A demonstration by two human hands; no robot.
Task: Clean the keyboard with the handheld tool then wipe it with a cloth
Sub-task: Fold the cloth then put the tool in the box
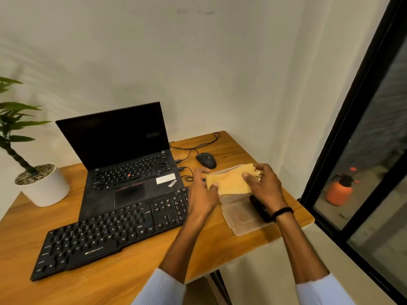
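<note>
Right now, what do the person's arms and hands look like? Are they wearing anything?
The left hand and right hand are bare, with no gloves. The forearms are uncovered too. The left sleeve and right sleeve are pale, finely ribbed fabric and end near the elbows. A thin black band circles the right wrist. No watch shows.

Both hands hold yellow cloth [231, 181] above clear plastic box [239, 220] at right end of wooden worktop [132, 278]. Left hand [201, 192] pinches cloth's left edge; right hand [264, 186] grips its right end. Black tool [259, 209] at box, partly hidden under right wrist. Black keyboard [110, 234] lies in front of open laptop [123, 155]. Mouse [206, 160] behind cloth. Potted plant [41, 186] at far left.
</note>
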